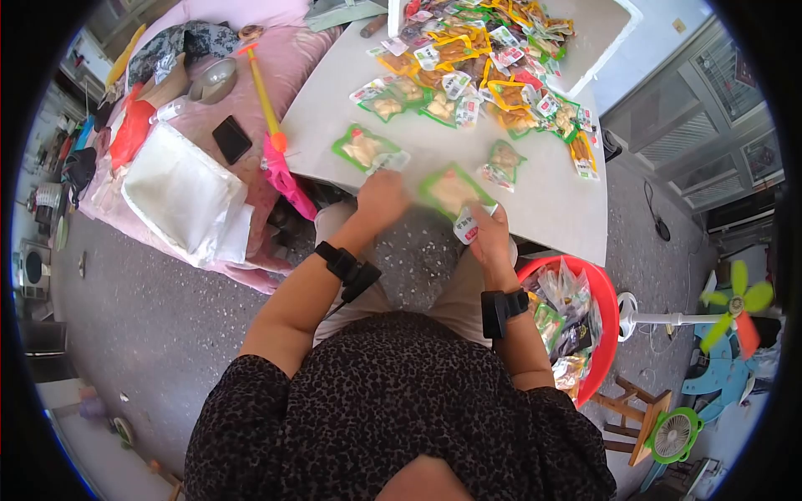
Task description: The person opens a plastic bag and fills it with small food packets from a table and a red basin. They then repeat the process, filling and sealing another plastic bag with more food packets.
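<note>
My right hand [489,234] grips the lower end of a green-edged food packet [451,192], which is held over the table's front edge and slightly blurred. Close to its left, my left hand [383,200] has its fingers curled at the white end of another green-edged packet [364,150] lying on the white table [326,117]; its fingertips are blurred, so any grip is unclear. A smaller green packet [503,164] lies to the right of both. Farther back is a large pile of yellow and green packets [484,58].
A red basin [608,321] full of packets stands at my right, below the table edge. The pink-covered bed [267,67] at the left bears a phone [231,139], a white bag [184,192] and a metal bowl [213,79]. A white foam box [614,42] stands behind the pile.
</note>
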Tool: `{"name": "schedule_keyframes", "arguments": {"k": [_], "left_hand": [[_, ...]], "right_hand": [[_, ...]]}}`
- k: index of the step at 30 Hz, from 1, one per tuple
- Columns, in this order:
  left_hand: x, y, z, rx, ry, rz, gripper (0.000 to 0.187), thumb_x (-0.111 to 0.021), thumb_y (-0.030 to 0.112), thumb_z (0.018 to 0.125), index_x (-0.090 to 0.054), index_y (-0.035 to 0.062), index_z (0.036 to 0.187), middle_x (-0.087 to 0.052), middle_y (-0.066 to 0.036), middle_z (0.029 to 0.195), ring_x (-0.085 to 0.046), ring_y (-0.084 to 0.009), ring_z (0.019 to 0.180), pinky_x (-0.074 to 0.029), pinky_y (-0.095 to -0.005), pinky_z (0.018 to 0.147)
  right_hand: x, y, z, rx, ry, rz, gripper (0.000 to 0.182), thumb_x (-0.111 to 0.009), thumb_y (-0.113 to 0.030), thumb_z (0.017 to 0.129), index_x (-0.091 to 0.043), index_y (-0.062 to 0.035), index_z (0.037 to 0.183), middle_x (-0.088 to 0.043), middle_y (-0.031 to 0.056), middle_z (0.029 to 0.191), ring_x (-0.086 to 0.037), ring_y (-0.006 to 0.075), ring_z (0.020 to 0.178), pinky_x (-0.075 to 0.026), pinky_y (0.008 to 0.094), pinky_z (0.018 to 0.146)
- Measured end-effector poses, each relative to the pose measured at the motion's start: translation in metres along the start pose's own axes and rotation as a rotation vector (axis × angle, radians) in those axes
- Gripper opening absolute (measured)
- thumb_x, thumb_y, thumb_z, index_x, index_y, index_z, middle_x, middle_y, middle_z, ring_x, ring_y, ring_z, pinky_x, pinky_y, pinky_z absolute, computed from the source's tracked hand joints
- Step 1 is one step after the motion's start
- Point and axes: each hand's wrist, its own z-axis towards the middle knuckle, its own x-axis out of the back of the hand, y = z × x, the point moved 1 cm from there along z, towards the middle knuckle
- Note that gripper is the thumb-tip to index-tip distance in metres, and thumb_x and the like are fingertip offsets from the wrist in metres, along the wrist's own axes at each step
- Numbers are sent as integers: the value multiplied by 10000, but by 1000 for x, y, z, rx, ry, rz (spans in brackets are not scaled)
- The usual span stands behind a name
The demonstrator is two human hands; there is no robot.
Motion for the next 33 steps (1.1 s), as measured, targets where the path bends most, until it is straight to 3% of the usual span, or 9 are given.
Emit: {"name": "schedule_keyframes", "arguments": {"k": [3,6,12,15,18,21,24,27,33], "left_hand": [[-1,-5,4,84,-80,-129,180,-435,180,724,-501,34,807,-526,-174,837,-510,-344,796,-411,-425,683],[-2,-4,2,31,100,-217,155,-461,176,724,-499,31,762,-520,-179,755,-509,-337,725,-401,-428,627],[14,18,-1,-108,109,-168,157,-429,180,743,-485,35,766,-520,-171,772,-509,-339,729,-408,-428,629],[39,39,-4,-83,37,-132,162,-429,191,743,-483,40,766,-518,-163,777,-513,-333,730,-413,-424,622],[43,44,-4,-51,-51,-82,161,-440,196,737,-484,42,759,-515,-155,761,-516,-327,716,-416,-417,610],[38,38,-10,-102,66,-105,157,-448,198,736,-480,45,751,-509,-143,744,-516,-321,701,-417,-413,604],[44,41,-14,-80,22,-123,150,-449,194,738,-479,47,749,-504,-138,735,-511,-323,694,-415,-412,596],[27,31,-13,-107,43,-99,144,-441,187,747,-477,48,736,-504,-136,740,-509,-323,697,-412,-415,595],[24,25,-5,-117,106,-143,134,-441,172,754,-499,51,753,-499,-143,740,-503,-321,688,-404,-417,590]], "right_hand": [[-2,9,9,20,-36,-11,190,-474,11,766,-486,-16,954,-557,59,846,-550,146,721,-451,264,621],[-8,15,14,-17,-55,-66,153,-467,19,759,-492,-8,907,-561,71,837,-559,145,715,-458,267,613],[-33,18,26,-200,-175,-31,204,-466,30,747,-489,9,949,-557,76,840,-561,161,709,-462,271,594],[-49,22,37,-221,-198,-11,219,-465,12,749,-483,16,967,-554,78,834,-560,167,709,-467,294,601],[-59,19,48,-382,-420,-53,220,-479,-40,753,-481,22,964,-550,84,818,-559,170,705,-468,319,603],[-58,22,52,-353,-361,-208,219,-482,-80,748,-480,30,937,-546,98,796,-553,162,675,-459,312,566],[-49,15,56,-353,-356,-743,185,-474,-87,743,-490,31,884,-543,108,774,-545,144,640,-440,262,501],[-59,12,49,-332,-347,-801,141,-447,-67,742,-500,23,836,-543,107,761,-537,130,604,-405,211,438],[-79,22,56,-258,-465,-705,143,-402,-13,742,-502,14,840,-535,101,748,-540,139,590,-410,205,410]]}}
